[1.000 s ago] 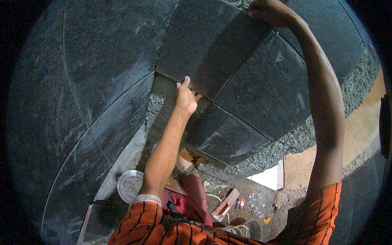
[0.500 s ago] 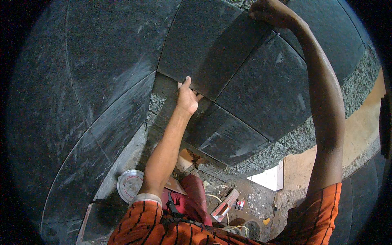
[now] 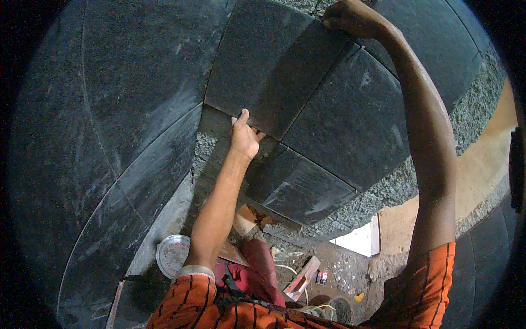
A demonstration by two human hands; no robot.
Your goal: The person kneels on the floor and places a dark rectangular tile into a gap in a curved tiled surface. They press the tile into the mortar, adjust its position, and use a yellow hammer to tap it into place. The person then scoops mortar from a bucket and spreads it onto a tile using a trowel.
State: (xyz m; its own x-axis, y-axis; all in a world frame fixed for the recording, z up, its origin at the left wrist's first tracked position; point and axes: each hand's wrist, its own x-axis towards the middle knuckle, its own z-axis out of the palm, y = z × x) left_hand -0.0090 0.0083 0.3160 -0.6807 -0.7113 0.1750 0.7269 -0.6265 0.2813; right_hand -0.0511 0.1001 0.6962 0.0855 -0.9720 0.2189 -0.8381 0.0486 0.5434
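Observation:
A large dark grey wall tile stands against the wall between my two hands. My left hand grips its lower edge, thumb on the front face and fingers tucked under the edge, partly hidden. At the tile's upper right corner, my right hand is closed with curled fingers over the top edge; its fingertips are partly hidden. A matching tile adjoins on the right, with a narrow joint between them. Beneath that is a shorter dark tile. Bare grey wall shows below my left hand's tile.
Dark tiles cover the adjoining wall on the left. Rough mortar borders the tiles at the lower right. Below are a round white lid or bucket, a red-and-grey tool, a small red-and-white pack and a white panel.
Both hands stay on the same tile edges, with little change in grip. The tile and arms appear slightly further left, along with the whole view.

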